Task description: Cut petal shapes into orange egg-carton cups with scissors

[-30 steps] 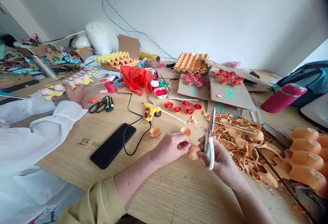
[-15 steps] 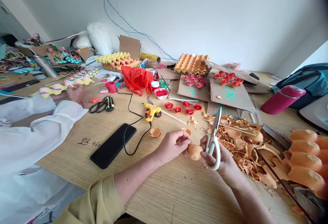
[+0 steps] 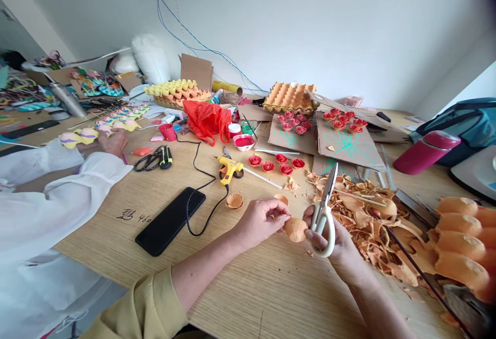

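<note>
Orange cup (image 3: 296,230), pinched by left hand (image 3: 265,221), touched by right hand (image 3: 341,245) gripping scissors (image 3: 326,203)

The wooden tabletop (image 3: 232,290) bears a black handwritten marking (image 3: 134,215), located in the lower left of the frame. Its number appears to read "460". The preceding characters are not clearly legible; the last of them resembles "B".
</note>
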A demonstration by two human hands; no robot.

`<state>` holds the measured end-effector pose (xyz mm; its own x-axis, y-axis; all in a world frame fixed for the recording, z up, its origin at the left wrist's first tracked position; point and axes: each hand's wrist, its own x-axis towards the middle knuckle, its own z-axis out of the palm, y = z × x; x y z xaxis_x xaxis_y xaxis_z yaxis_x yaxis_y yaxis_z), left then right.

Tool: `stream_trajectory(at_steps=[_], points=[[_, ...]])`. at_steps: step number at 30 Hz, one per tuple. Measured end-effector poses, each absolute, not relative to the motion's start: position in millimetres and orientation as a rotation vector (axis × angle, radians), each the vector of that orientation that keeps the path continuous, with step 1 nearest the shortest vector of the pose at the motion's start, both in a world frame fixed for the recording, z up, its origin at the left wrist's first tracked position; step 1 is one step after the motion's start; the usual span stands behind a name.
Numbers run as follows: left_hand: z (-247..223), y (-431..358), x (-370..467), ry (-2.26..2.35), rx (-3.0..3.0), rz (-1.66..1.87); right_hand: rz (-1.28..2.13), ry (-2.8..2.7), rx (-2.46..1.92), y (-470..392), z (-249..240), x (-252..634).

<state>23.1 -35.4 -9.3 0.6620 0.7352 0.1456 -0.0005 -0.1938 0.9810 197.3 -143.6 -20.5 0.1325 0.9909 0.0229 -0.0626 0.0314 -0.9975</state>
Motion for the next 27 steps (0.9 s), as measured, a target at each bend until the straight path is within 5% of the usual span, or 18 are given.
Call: stream_trajectory(at_steps=[27], points=[[-3.9, -34.4, 20.3, 0.582, 1.613, 0.595, 1.197, -0.993, -1.18, -139.2, -24.5, 192.9]])
